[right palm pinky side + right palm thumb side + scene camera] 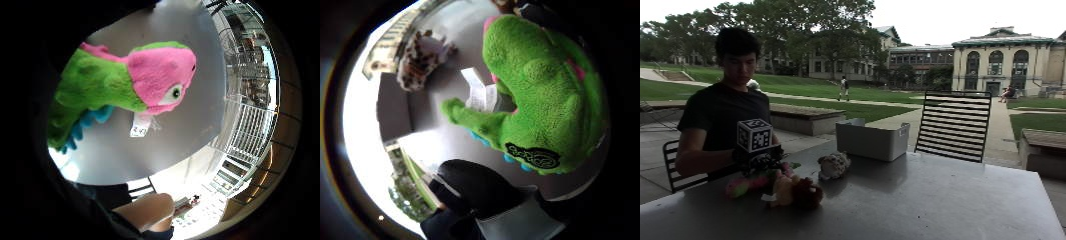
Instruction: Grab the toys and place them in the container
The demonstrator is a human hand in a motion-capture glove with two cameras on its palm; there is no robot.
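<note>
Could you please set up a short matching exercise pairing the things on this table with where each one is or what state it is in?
Column one:
1. green and pink plush toy
2. spotted plush toy
3. grey container
4. brown plush toy

Column two:
a. stands at the table's far edge, in front of the black slatted chair
b. in the grip of the gloved right hand
c. lies on the table between the hand and the container
d. lies nearest the table's near edge

Pairs: 1-b, 2-c, 3-a, 4-d
</note>
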